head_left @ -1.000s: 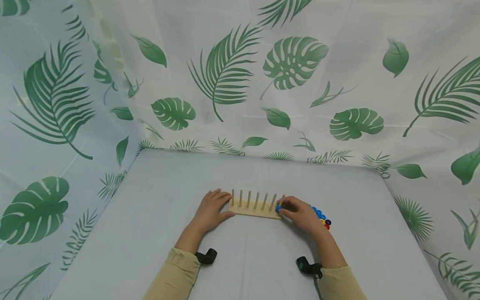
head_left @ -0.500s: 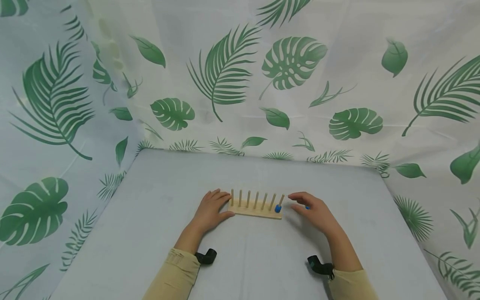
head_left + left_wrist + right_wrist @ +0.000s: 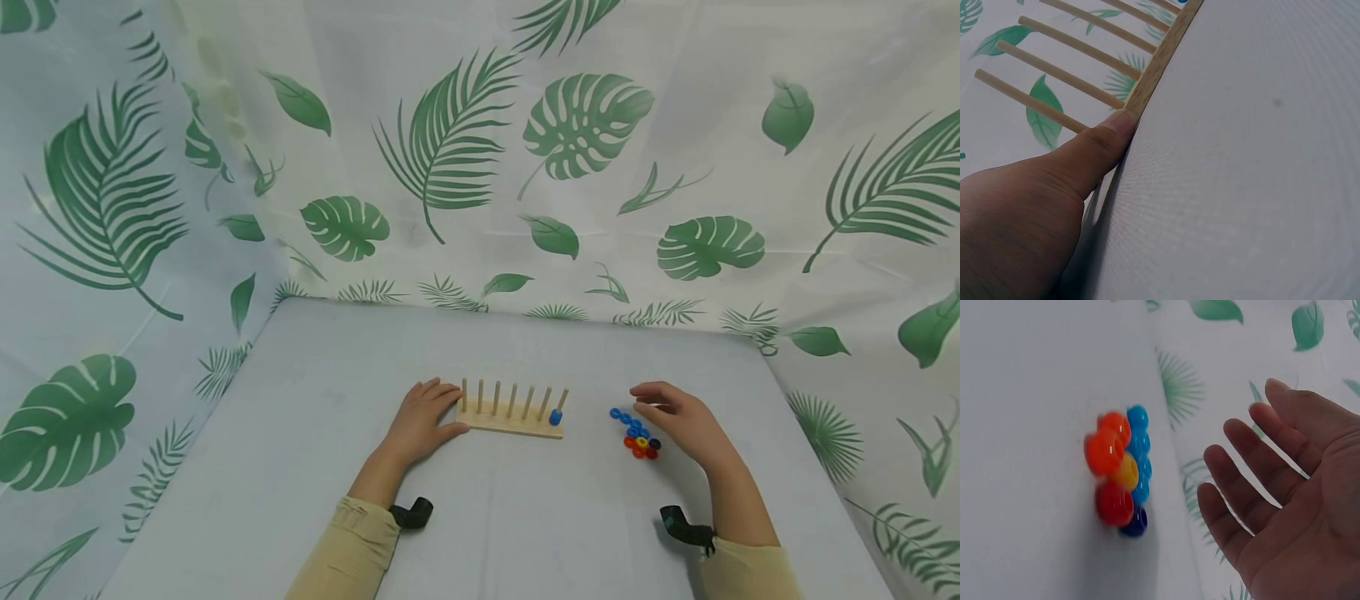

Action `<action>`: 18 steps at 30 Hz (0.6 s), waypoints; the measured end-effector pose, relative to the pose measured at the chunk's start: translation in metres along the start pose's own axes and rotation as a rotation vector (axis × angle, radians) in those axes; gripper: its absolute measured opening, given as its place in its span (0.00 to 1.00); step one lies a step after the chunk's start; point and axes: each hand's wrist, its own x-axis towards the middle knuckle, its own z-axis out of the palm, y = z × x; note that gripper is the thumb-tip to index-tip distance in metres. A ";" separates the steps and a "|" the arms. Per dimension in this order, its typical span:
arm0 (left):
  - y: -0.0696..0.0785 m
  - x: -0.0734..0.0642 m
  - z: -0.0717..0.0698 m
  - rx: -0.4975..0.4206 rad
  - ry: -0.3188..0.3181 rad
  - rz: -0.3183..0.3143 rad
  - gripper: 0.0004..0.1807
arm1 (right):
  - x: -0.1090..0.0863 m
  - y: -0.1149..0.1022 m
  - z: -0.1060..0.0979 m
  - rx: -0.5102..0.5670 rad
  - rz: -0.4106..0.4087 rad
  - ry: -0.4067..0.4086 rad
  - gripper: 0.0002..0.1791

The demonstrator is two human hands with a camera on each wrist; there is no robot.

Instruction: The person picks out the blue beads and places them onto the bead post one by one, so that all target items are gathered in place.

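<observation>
head view: the right hand has its fingers loosely spread, holding nothing. the beads lie to its left and nearer the person, apart from the fingers, between that hand and the board. their cluster's long axis runs from far left to near right, blue at the far end. the right hand is clearly the nearer; the left hand grips the board's left end, well apart, thumb on the near edge.

Booth-like setting: leaf-print hangings around pale tabletop.
</observation>
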 end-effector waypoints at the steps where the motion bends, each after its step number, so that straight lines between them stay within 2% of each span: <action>1: 0.000 0.000 0.000 -0.001 0.001 0.001 0.36 | 0.000 0.003 -0.002 -0.008 0.006 -0.001 0.29; 9: 0.001 0.000 0.000 0.007 -0.002 0.004 0.36 | -0.004 0.023 -0.009 -0.051 0.057 -0.044 0.27; 13: 0.000 0.000 0.001 0.012 -0.001 0.004 0.36 | -0.005 0.030 -0.008 -0.042 0.091 -0.095 0.26; 18: 0.000 0.000 0.001 0.010 0.003 0.002 0.36 | -0.004 0.040 -0.004 -0.031 0.083 -0.137 0.25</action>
